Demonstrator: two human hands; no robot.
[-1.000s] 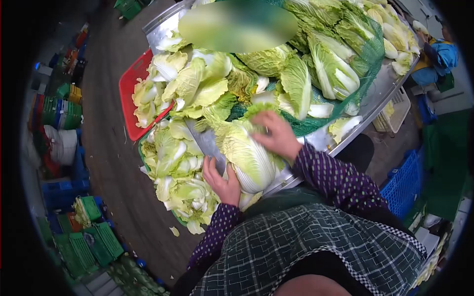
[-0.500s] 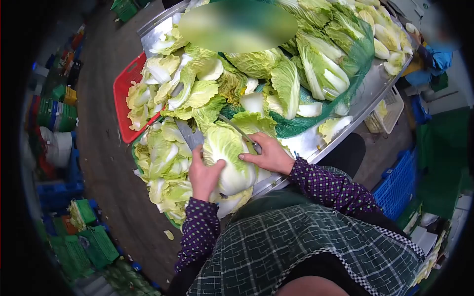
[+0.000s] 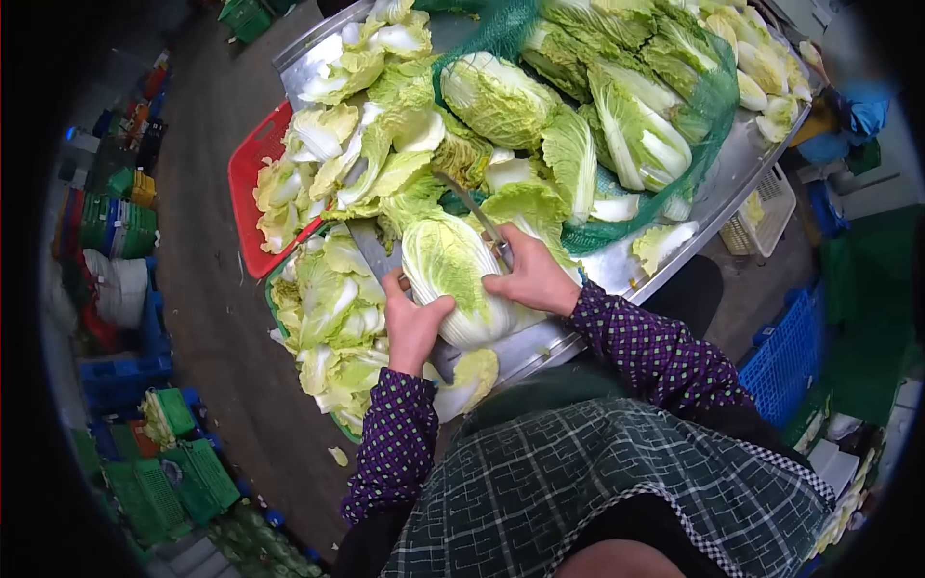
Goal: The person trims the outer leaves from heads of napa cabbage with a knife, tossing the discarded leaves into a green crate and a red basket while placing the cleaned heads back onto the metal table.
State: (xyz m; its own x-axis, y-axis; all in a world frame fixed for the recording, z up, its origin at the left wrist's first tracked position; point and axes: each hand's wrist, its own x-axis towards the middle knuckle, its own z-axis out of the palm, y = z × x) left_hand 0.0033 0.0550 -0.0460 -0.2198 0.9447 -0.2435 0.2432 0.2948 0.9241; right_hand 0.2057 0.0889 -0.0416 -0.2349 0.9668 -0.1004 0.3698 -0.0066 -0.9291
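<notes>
Leaves point(image 3: 328, 308) lay loose at the left, below a red crate point(image 3: 246, 183). The left hand point(image 3: 412, 326) clasped the near left side of a cabbage point(image 3: 451, 260), which rested by the near edge of the table point(image 3: 535, 347). Apart from it across the cabbage, the right hand point(image 3: 535, 275) gripped a knife point(image 3: 469, 205), its thumb against the cabbage. That seemed fairly heavy and firm towards its white base, with soft, easily torn outer leaves (slippery too, if wet); its ribbed flanks offered the surest hold.
</notes>
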